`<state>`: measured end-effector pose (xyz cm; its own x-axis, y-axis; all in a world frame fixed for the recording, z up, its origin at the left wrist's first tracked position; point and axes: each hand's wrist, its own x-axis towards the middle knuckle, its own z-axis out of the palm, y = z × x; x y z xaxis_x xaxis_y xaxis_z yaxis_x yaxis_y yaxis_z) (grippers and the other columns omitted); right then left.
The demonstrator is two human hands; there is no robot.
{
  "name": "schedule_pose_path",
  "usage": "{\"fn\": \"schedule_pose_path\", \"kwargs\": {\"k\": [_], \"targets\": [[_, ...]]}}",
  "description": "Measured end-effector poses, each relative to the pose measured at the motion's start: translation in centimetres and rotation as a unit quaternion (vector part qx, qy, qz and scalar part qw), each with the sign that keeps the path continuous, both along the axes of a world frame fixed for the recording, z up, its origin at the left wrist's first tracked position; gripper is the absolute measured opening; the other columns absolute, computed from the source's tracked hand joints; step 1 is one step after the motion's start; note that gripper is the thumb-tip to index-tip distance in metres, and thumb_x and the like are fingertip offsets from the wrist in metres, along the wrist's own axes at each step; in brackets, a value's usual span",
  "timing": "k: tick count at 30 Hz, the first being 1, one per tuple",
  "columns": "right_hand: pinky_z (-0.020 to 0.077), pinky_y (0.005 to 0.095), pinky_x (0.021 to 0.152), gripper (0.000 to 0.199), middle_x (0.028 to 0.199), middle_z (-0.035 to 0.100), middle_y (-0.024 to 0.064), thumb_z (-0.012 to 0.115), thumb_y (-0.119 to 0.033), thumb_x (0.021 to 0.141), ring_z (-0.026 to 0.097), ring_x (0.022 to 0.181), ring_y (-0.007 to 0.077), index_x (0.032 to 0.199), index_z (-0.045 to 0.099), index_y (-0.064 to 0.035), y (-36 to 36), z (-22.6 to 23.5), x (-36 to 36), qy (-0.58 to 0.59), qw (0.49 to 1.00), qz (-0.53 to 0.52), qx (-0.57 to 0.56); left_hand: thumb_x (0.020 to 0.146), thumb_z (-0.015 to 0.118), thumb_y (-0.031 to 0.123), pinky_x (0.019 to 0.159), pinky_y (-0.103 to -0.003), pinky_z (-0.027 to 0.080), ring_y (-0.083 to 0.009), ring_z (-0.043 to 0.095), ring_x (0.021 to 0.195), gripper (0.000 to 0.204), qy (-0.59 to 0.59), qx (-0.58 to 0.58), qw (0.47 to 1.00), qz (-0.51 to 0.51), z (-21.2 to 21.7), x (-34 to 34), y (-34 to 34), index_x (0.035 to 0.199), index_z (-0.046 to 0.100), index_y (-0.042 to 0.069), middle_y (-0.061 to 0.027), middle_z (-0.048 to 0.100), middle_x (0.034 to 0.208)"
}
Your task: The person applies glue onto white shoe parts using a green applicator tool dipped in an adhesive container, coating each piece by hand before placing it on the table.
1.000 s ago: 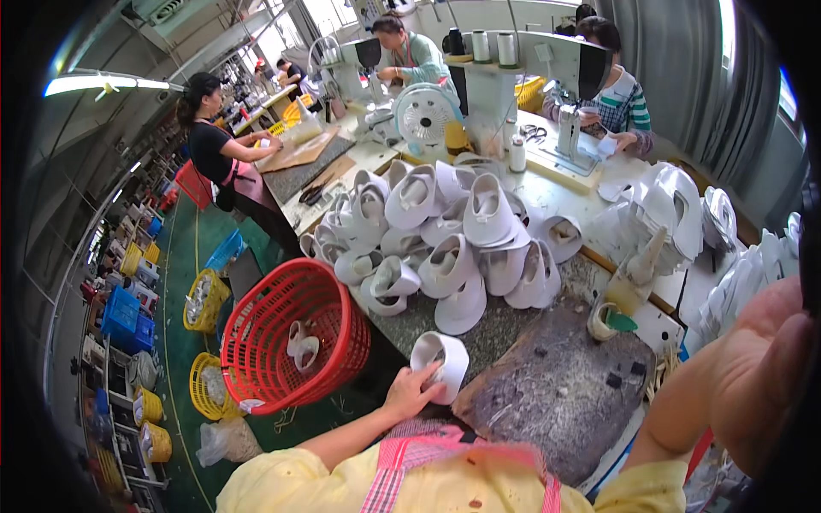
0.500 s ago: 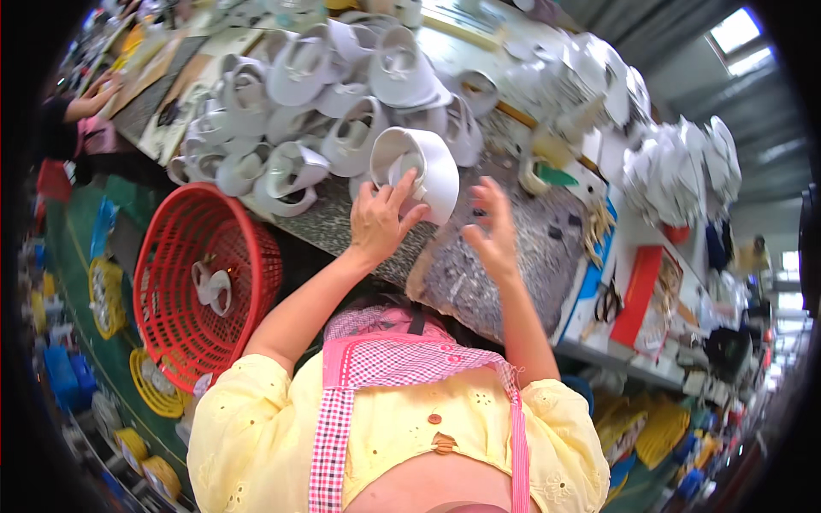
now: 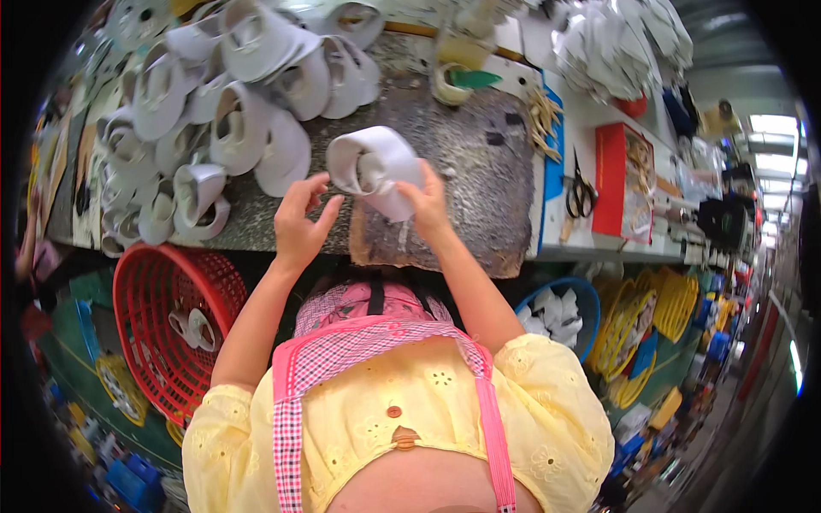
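A white slipper-shaped piece (image 3: 380, 150), a wide band looped over a curved flap, is held up above the near-left part of a dark, worn work mat (image 3: 479, 192). My right hand (image 3: 429, 203) grips its right side, with the thumb at the opening. Just left of the piece is my left hand (image 3: 304, 221), its fingers curved and apart, with nothing in them. Several similar white pieces (image 3: 244, 128) are heaped on the bench to the left. Beyond the mat sits a small tub (image 3: 447, 84) with a green-handled tool (image 3: 475, 79) across it.
A red plastic basket (image 3: 137, 299) with a few white pieces stands below the bench at left. At right are black scissors (image 3: 581, 192), a red box (image 3: 612, 184) and a white stack (image 3: 624, 47). A blue basket (image 3: 590, 321) holds white scraps under the bench.
My right hand has come in and taken hold of the white piece. My left hand has let go and drawn back to its left. The view has swung rightward.
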<state>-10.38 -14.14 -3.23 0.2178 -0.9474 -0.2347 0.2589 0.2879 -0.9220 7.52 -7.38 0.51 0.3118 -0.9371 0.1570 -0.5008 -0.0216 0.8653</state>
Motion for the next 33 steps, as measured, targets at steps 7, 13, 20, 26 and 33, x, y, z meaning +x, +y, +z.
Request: {"fn": "schedule_pose_path", "kwargs": {"k": [7,13,20,26,33], "targets": [[0.0406,0.0246,0.077,0.032,0.094,0.055,0.0011,0.058,-0.007,0.072,0.05,0.087,0.0093,0.104,0.051,-0.0037,1.1,-1.4,-1.2,-0.02,0.988,0.107,-0.113,0.066,0.071,0.016,0.07,-0.029,0.046,-0.0166,0.058,0.077,0.04,0.065,0.187,0.969,-0.148,-0.3,-4.7,-1.8,0.097,0.052,0.0,-0.0079,0.059,0.088],[0.0414,0.0315,0.077,0.036,0.092,0.057,0.0102,0.062,-0.012,0.066,0.053,0.087,0.0196,0.099,0.054,-0.0028,0.0,-3.6,-3.0,0.137,0.98,0.129,-0.067,0.071,0.066,0.022,0.069,-0.031,0.048,-0.0198,0.059,0.082,0.041,0.101,0.284,0.94,-0.16,-0.9,-4.9,-3.2,0.102,0.052,-0.002,-0.0112,0.059,0.092],[0.041,0.0246,0.074,0.026,0.089,0.052,0.0034,0.057,0.001,0.073,0.051,0.083,0.0111,0.098,0.049,-0.0016,-2.4,-2.5,-1.8,0.013,0.981,0.174,-0.085,0.072,0.061,0.037,0.076,-0.038,0.044,-0.0318,0.054,0.084,0.043,-0.332,0.094,0.936,-0.073,-0.9,-4.2,-1.9,0.092,0.056,-0.001,-0.017,0.056,0.093],[0.0397,0.0247,0.076,0.034,0.092,0.054,0.0022,0.064,-0.005,0.069,0.051,0.084,0.011,0.099,0.048,-0.0038,-5.0,-2.4,-2.2,-0.08,0.971,0.226,0.016,0.067,0.068,0.027,0.087,-0.038,0.038,-0.0311,0.047,0.099,0.058,-0.201,-0.017,0.977,0.065,0.8,-1.2,-2.3,0.116,0.047,0.005,-0.0159,0.05,0.107],[0.0387,0.029,0.083,0.047,0.098,0.054,0.0058,0.067,-0.013,0.063,0.051,0.092,0.0165,0.106,0.05,-0.0036,-6.0,-2.7,-2.8,-0.036,0.959,0.281,0.004,0.069,0.067,0.033,0.092,-0.031,0.035,-0.0188,0.046,0.108,0.064,0.253,0.19,0.941,-0.119,-3.2,-0.4,-3.6,0.121,0.043,0.003,-0.0117,0.049,0.116]]}}
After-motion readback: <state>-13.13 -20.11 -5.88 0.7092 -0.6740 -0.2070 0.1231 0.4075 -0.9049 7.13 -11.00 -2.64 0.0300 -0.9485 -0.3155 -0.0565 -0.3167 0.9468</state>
